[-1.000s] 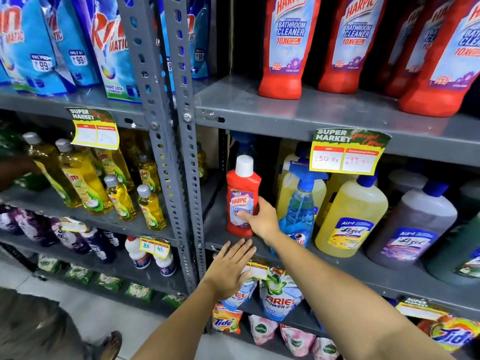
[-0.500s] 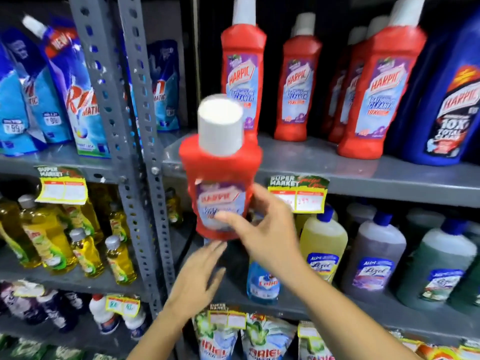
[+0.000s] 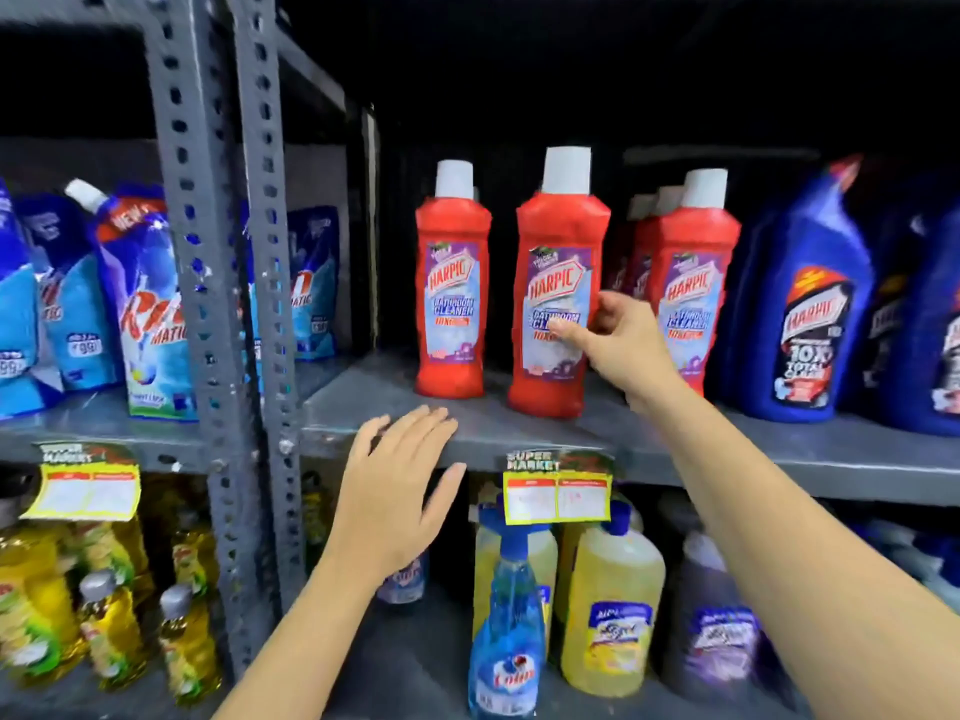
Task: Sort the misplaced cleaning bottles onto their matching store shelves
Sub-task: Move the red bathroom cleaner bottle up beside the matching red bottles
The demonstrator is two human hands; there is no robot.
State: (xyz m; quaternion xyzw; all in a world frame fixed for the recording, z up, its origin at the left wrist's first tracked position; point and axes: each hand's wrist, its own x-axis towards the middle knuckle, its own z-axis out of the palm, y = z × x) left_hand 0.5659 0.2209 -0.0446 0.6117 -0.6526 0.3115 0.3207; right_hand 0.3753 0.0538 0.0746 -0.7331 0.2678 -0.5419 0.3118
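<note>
The right hand (image 3: 621, 341) was raised at the end of a bare, extended forearm, its grip loosely curled with the thumb and fingers spread partway. The left hand (image 3: 396, 504) was held lower, palm forward and flat, all 5 fingers stretched apart and pointing up, its forearm angled up from below.

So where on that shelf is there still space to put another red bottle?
The upper shelf is bare left of the leftmost red Harpic bottle, up to the grey upright post, and along its front edge above the left hand. A narrow gap separates that bottle from the one the right hand touches. Rightwards, red bottles and blue Harpic bottles crowd together.
</note>
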